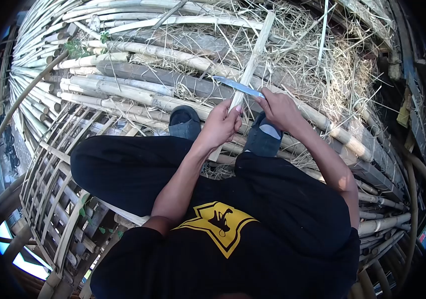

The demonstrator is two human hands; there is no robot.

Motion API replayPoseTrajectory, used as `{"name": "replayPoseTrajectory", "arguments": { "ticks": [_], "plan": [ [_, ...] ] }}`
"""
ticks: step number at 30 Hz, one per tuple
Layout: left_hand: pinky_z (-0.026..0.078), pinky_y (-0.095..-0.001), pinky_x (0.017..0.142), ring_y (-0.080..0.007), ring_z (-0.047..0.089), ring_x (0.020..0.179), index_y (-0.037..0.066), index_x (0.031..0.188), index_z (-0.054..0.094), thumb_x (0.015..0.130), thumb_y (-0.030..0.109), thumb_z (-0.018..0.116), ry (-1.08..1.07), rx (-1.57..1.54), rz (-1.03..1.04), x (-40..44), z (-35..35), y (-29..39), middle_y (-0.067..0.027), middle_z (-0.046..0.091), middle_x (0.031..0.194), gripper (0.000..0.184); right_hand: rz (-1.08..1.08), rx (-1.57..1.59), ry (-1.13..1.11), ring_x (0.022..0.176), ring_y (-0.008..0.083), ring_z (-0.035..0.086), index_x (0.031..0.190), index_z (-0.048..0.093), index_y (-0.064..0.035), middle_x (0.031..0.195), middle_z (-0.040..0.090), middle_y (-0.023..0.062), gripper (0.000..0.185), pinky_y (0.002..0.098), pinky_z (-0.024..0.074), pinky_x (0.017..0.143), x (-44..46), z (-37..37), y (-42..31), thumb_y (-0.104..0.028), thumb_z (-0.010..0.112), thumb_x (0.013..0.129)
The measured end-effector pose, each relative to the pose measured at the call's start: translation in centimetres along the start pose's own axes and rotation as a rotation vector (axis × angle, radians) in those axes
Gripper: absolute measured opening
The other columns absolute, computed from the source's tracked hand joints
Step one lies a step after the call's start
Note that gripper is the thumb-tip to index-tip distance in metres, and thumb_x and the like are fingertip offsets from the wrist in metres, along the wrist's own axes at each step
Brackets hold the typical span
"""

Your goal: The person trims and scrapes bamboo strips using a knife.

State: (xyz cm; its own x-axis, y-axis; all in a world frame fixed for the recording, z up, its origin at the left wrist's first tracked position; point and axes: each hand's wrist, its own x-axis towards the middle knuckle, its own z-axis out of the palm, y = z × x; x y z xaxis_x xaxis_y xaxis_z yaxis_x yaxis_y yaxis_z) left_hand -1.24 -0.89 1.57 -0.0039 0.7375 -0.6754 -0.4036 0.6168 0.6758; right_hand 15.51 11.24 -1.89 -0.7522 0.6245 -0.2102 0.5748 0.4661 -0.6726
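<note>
Grips a knife [232,84] by its handle in the right hand [279,109], with fingers closed and most of the handle hidden. Aims the blade at about ten o'clock, lying across a pale bamboo strip [258,52]. Grasps that strip in the left hand [220,123], with thumb and fingers bent about it, just beside the blade on the seven o'clock side. Slants the strip from one o'clock to seven o'clock. Rests one dark sandal [185,127] near the left hand at nine o'clock, the other sandal [262,143] near the right at seven. Wears black trousers [128,159] and, at six o'clock, a black shirt [148,261] with a yellow emblem [224,243]. Has scattered straw [295,55] from twelve to two o'clock, bamboo poles [113,88] toward nine and ten, a slatted lattice [66,187] at eight, and more poles [385,223] at four.
</note>
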Motion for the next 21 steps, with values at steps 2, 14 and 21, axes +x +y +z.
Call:
{"name": "replayPoseTrajectory", "arguments": {
  "ticks": [2,14,21],
  "plan": [
    [0.022,-0.0198,0.033,-0.0018,0.03,0.037,0.006,0.102,0.048,0.102,0.022,0.045,-0.017,-0.001,-0.011,0.0,-0.1,-0.5,0.0015,0.046,0.06,0.016,-0.179,-0.138,-0.088,0.059,0.0424,0.059,0.092,0.047,-0.0037,0.063,0.059,0.0185,0.033,0.0503,0.0456,0.055,-0.8,0.6,0.3,-0.037,0.046,0.098],
    [0.024,-0.0207,0.033,-0.003,0.032,0.037,0.006,0.1,0.047,0.102,0.022,0.045,-0.008,0.096,0.009,-0.1,0.6,-0.5,0.0021,0.043,0.058,0.017,0.293,0.106,0.222,0.059,0.0356,0.057,0.1,0.056,0.0014,0.065,0.058,0.0165,0.027,0.0435,0.0417,0.057,0.0,-6.2,0.3,-0.025,0.053,0.096],
    [0.025,-0.0201,0.033,-0.0034,0.032,0.036,0.004,0.102,0.048,0.102,0.023,0.045,0.01,0.009,0.029,-0.2,-0.1,-0.2,0.0011,0.044,0.059,0.019,-0.14,0.111,0.062,0.085,0.0384,0.062,0.121,0.057,-0.0055,0.091,0.064,0.0212,0.031,0.044,0.048,0.074,-1.8,-1.7,0.5,-0.017,0.057,0.092]
  ]
}}
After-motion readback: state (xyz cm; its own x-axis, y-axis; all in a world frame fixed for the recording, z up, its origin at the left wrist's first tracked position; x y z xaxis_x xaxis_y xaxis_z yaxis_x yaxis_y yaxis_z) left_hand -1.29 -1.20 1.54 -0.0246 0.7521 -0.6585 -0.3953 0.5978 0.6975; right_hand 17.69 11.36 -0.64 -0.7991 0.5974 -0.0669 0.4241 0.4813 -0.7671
